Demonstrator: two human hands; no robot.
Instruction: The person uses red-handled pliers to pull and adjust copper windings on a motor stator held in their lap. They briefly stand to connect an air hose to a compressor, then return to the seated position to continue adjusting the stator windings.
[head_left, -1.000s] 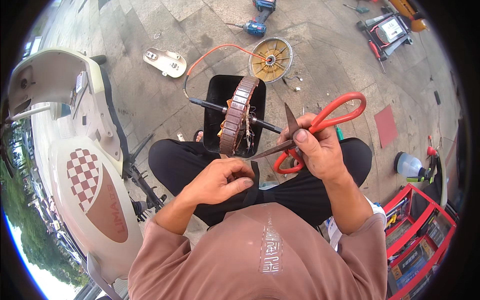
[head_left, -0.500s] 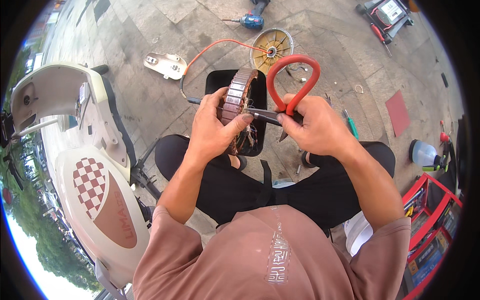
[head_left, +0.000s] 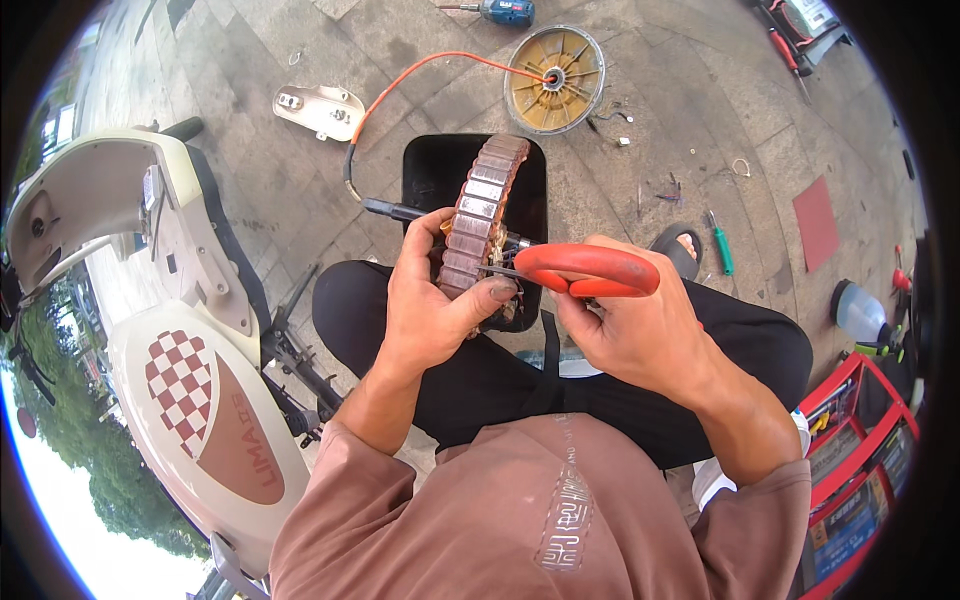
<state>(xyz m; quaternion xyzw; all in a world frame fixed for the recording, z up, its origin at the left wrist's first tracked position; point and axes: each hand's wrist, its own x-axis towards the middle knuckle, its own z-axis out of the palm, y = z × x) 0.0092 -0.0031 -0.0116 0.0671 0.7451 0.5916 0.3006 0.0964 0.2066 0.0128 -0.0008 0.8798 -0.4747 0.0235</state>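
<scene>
My left hand (head_left: pixel 425 305) is wrapped round the lower part of a motor stator (head_left: pixel 480 205), a ring of metal plates with copper windings along its inner edge. The ring stands on edge over a black tub (head_left: pixel 424 165). My right hand (head_left: pixel 640 330) is closed on red-handled scissors (head_left: pixel 590 268), whose narrow blade reaches the winding side of the stator beside my left thumb. Fingers and handles partly hide the wires there. A dark shaft (head_left: pixel 393 210) sticks out to the left of the ring.
Beyond the tub lies a round motor cover (head_left: pixel 556 80), with an orange cable (head_left: pixel 420 62) near it. A cream plastic part (head_left: pixel 320 112), a blue power drill (head_left: pixel 508 12) and a green screwdriver (head_left: pixel 721 248) rest on the paving. A scooter body (head_left: pixel 205 400) stands left; a red toolbox (head_left: pixel 835 490) is right.
The scissors have turned, so their red handles now lie low and nearly level instead of upright. My right hand has moved down and nearer. The left still holds the stator.
</scene>
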